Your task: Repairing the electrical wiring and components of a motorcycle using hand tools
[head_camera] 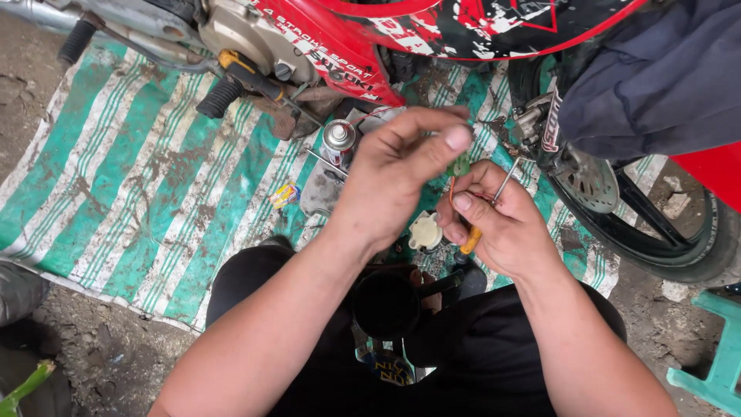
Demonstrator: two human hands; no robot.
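Left hand: raised over the mat, thumb and forefinger pinched narrow on a small green connector; the remaining fingers are curled loosely.

Right hand: closed around a screwdriver, whose orange-yellow handle shows below the thumb and whose metal shaft rises past the knuckles. A thin orange wire runs down from the connector between the two hands.

Green connector: held in the air between both hands, above the person's lap and just in front of the motorcycle.

Spray can: silver top, upright on the mat just left of the left hand; contents not visible.

Round cream-coloured cap: lies on the mat below the hands, apart from them.

Dark cup-shaped part: sits by the person's knees, open mouth facing up; interior too dark to tell what it holds.

Small yellow packet: on the mat, left of the can.

Mat: green and white striped, muddy, spread on bare dirt.

Motorcycle: red fairing across the top of the view, black footpegs at left, wheel with brake disc at right.

Green plastic stool: lower right corner, partly in view.
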